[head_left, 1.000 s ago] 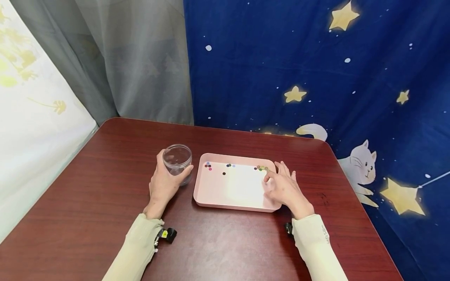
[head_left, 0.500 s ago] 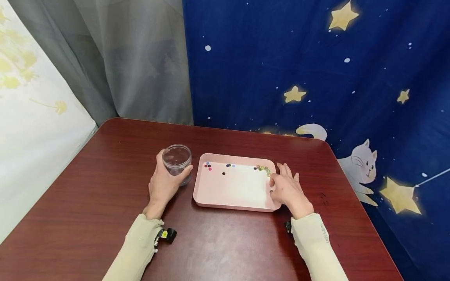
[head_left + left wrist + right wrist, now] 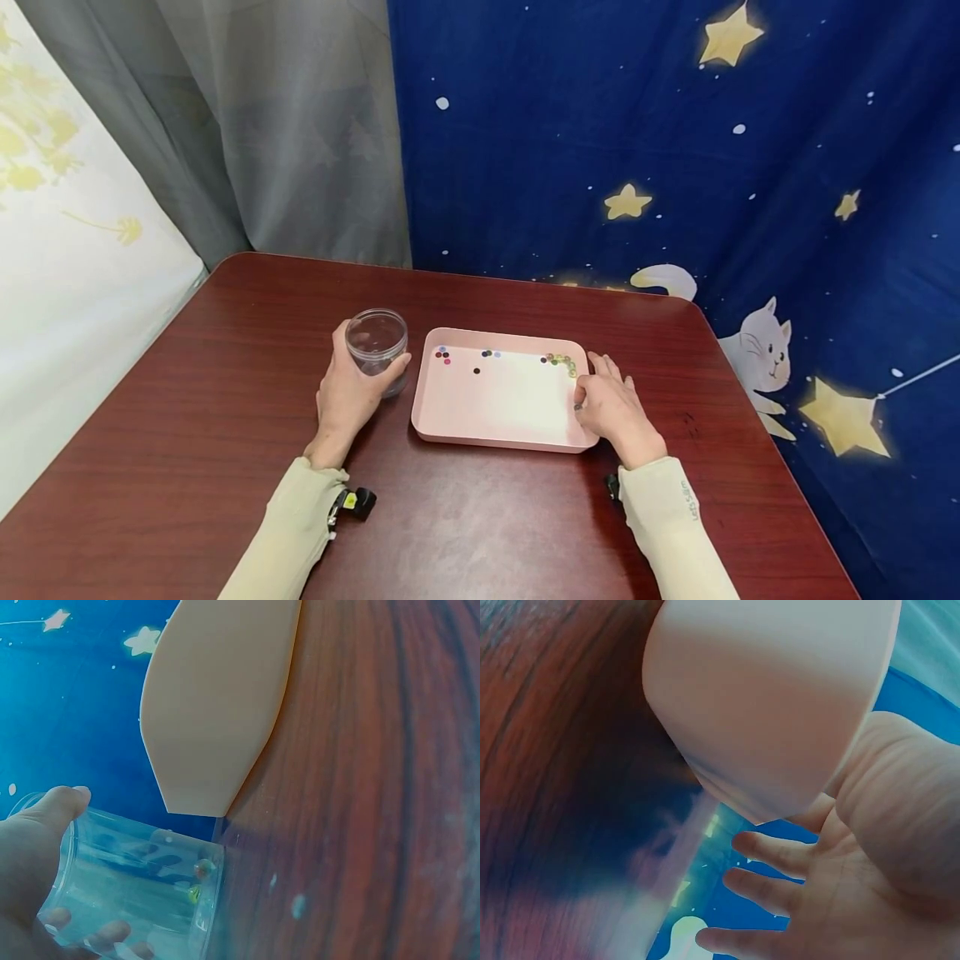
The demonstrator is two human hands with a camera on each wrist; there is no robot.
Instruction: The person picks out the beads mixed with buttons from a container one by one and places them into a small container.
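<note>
My left hand (image 3: 351, 392) grips a clear round jar (image 3: 377, 333) left of the tray, thumb on its near side. In the left wrist view, a few coloured marbles (image 3: 195, 893) show through the jar's wall. The pink tray (image 3: 495, 429) lies flat on the table. Over its right end, my right hand (image 3: 611, 408) pinches a dark marble (image 3: 577, 407) between thumb and index finger; the other fingers extend past the rim. Yellow-green marbles (image 3: 572, 367) sit close to those fingers, in the tray's far right corner.
Inside the tray, small marble groups lie at the far left (image 3: 442, 355) and far middle (image 3: 491, 353), with a single dark marble (image 3: 477, 371) nearer. The dark red table (image 3: 480, 517) ends at a blue star-patterned curtain (image 3: 525, 150) and a grey curtain (image 3: 315, 150).
My right hand has drawn back slightly to the right, uncovering more yellow-green marbles; the dark marble has come into view at its fingertips. The left hand and jar stay in place.
</note>
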